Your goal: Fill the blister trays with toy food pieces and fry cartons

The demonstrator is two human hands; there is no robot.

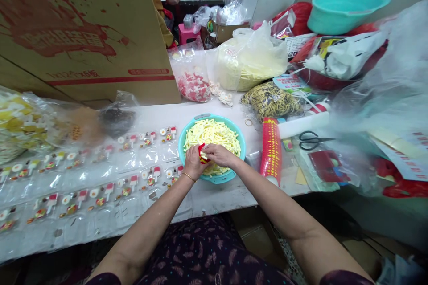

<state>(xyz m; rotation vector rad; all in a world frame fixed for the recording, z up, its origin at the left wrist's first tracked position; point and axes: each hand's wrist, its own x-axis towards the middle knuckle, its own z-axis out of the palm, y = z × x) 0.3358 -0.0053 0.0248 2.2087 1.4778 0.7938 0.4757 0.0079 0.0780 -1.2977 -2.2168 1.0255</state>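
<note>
Both hands meet over the teal bowl [186,136] of pale yellow plastic sticks [214,133], at the near edge of the white table [214,196]. Left hand [193,161] and right hand [219,155] are pinched together on a small red piece [202,153], held between the fingertips just above the sticks. Looks like a red card or folded sleeve, too small to tell which. Left wrist wears a thin gold bangle [189,177].

Left of the bowl: rows of clear packets [100,178] holding small red and white toy parts, laid flat. Right of the bowl: a stack of red printed cards [271,149], then black scissors [312,140] lying flat. Behind: a bag of red and white parts [194,84], a larger bag of pale sticks [249,60], a bag of dark yellow cords [271,100]. Big cardboard box [83,31] stands at back left; teal basin [346,8] sits on the pile at back right.
</note>
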